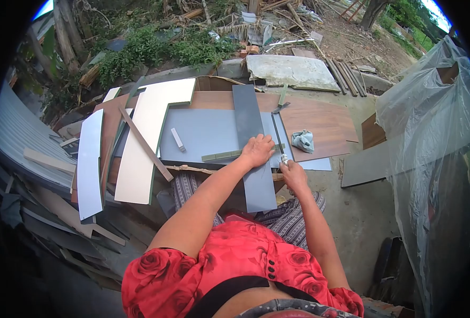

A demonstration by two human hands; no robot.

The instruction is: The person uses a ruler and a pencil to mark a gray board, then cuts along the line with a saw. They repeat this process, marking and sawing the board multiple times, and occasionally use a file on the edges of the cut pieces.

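Note:
My left hand [259, 150] presses on a long dark grey board [248, 114], its fingers bent and close together near the board's right edge. The board lies across a pale grey-blue sheet [203, 127], and its near end hangs over my lap. Just to the right, my right hand [294, 176] is closed around the pale, wrapped handle of a long thin dark tool [277, 132], whose shaft points away from me beside the board. A narrow greenish strip [222, 156] lies by my left hand. The tool's far end is hard to make out.
Cream panels [155, 116], a wooden stick [145, 143] and a small pale block [178, 140] lie to the left. A crumpled cloth [303, 141] rests on a brown board [320, 116] to the right. Clear plastic sheeting [431, 132] hangs at the far right.

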